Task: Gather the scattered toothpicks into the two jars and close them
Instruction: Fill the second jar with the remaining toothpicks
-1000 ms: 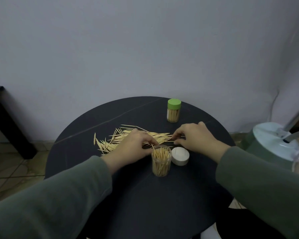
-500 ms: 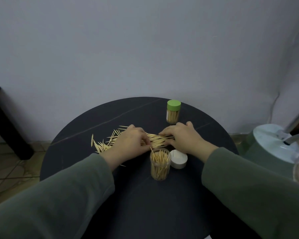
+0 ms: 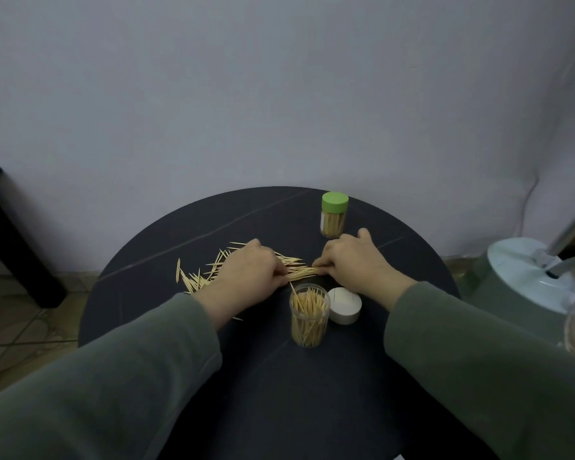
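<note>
Head view | step: left hand (image 3: 249, 277) and right hand (image 3: 352, 260) pinch a toothpick bundle (image 3: 301, 272) behind the open jar (image 3: 309, 315) | next: lift and tip it in, white lid (image 3: 345, 305) waiting; green-lidded jar (image 3: 334, 215) closed | change: right hand sits farther right than 0.5 s ago.

Probably a home: round dark table (image 3: 186, 327), tiled floor (image 3: 10, 327), plain wall (image 3: 279, 94).
</note>
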The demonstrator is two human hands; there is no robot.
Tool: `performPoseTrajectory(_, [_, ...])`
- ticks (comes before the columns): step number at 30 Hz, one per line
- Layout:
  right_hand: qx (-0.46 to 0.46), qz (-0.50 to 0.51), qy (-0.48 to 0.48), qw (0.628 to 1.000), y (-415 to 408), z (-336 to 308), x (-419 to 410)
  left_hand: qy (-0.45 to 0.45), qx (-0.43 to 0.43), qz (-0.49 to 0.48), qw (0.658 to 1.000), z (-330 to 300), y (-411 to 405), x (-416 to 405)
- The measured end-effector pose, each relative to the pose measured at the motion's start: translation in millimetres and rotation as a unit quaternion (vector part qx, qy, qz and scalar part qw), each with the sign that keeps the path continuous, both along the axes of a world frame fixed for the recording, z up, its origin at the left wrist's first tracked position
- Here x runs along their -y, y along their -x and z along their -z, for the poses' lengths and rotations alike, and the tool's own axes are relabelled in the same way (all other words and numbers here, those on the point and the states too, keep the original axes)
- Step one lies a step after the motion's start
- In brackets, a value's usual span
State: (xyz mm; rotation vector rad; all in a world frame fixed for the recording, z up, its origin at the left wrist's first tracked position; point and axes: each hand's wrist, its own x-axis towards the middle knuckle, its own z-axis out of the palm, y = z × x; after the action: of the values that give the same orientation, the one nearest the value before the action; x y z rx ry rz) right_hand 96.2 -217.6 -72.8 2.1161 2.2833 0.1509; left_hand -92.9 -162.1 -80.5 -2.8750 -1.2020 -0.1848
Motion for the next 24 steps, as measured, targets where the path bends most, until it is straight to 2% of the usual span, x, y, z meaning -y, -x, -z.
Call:
performPoseTrajectory(6, [0.051,-0.001,0.014,0.999,0,-2,0,-0.031,-0.02,-0.002,0.999,-3,-3,4])
performPoseTrajectory(10, [0.078,-0.005,0.024,0.997,1,-3,2,-0.017,-0.029,-0.015,0.999,-4,-4,5])
performPoseTrajectory(14, [0.066,0.004,0.02,0.998,1,-3,2,-0.022,-0.043,-0.02,0.999,-5,-3,6])
performPoseTrajectory(24, [0.029,0.01,-0.017,0.999,2,-6,11,-0.031,-0.005,-0.038,0.999,-5,-2,11])
